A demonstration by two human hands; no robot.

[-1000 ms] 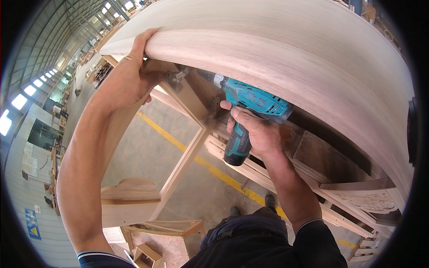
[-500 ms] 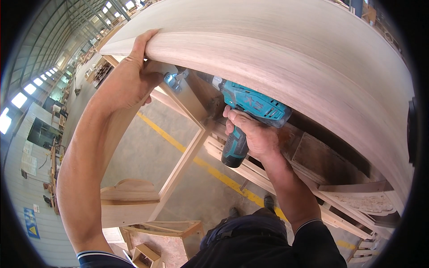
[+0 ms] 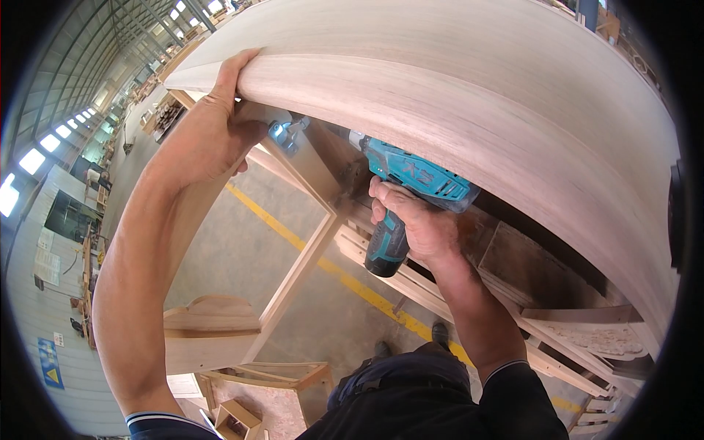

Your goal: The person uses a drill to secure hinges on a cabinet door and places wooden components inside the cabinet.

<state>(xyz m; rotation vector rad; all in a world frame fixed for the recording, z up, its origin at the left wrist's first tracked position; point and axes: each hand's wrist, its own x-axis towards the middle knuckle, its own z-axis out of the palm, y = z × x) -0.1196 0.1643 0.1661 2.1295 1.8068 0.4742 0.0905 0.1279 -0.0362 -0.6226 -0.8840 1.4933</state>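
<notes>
My right hand [image 3: 414, 216] grips the handle of a teal and black cordless drill [image 3: 422, 176]. The drill points up and left under the edge of a pale wooden top [image 3: 440, 81]; its tip is hidden by that edge. With the thumb over the front edge of the top, my left hand [image 3: 220, 121] holds the upper end of a wooden door [image 3: 199, 213], fingers partly hidden behind it. Between the two hands, a shiny metal hinge [image 3: 282, 136] sits at the upper part of the cabinet frame [image 3: 304, 172].
A wooden piece with a curved top [image 3: 213, 319] and a small open box [image 3: 238, 419] are at lower left. Light wooden rails [image 3: 396, 275] run below the drill. A yellow line [image 3: 345, 279] crosses the grey floor. Carved trim [image 3: 594, 334] shows at the right.
The drill and my right hand have shifted very slightly down and to the right. My left hand keeps its place on the wood.
</notes>
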